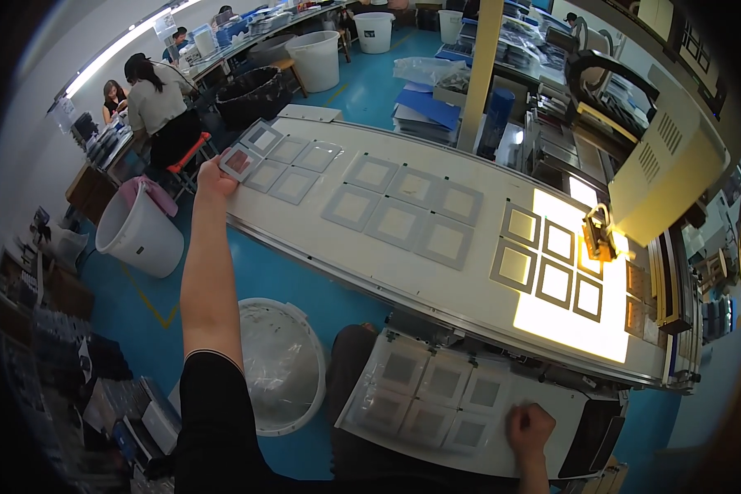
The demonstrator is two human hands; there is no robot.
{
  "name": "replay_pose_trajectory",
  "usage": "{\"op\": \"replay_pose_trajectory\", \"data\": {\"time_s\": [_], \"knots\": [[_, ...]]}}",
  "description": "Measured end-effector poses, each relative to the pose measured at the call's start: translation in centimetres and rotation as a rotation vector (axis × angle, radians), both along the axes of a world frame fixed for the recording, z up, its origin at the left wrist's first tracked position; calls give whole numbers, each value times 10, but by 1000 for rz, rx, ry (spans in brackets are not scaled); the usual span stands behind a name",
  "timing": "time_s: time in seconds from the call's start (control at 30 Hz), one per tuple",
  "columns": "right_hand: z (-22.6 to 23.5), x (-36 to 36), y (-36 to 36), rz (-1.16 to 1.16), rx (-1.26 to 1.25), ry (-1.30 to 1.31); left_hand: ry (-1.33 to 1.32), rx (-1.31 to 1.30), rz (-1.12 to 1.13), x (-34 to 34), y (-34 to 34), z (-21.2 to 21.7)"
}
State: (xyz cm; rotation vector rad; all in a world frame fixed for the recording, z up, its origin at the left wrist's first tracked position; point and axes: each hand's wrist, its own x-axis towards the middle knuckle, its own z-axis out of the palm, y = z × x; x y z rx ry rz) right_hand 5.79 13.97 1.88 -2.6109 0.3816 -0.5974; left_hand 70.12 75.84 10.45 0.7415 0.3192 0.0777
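My left hand (214,177) is stretched far out to the left end of a long white conveyor table (370,263) and grips a square grey-framed panel (240,162) at its near corner. More such framed squares (292,169) lie in rows beside it, and further groups (399,214) rest along the belt. My right hand (528,428) is a loose fist pressing on a white sheet (436,395) of several grey squares lying on my lap.
A lit panel (568,321) glows under framed squares (552,263) at the belt's right end, below a beige machine head (667,173). White buckets (276,362) (136,230) stand on the blue floor. People sit at a bench (152,99) far left.
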Motion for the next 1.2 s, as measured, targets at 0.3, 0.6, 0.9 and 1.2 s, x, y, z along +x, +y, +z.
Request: {"op": "replay_pose_trajectory", "data": {"time_s": [0.3, 0.6, 0.9, 1.2], "knots": [[3, -1, -2, 6, 6, 13, 127, 1384, 368, -49, -11, -23], [0, -2, -3, 15, 39, -60, 5, 2248, 481, -120, -71, -45], [68, -22, -48, 156, 382, 122, -15, 3026, -7, -70, 27, -78], [229, -89, -325, -457, -41, -391, 203, 2404, 12, -83, -48, -53]]}}
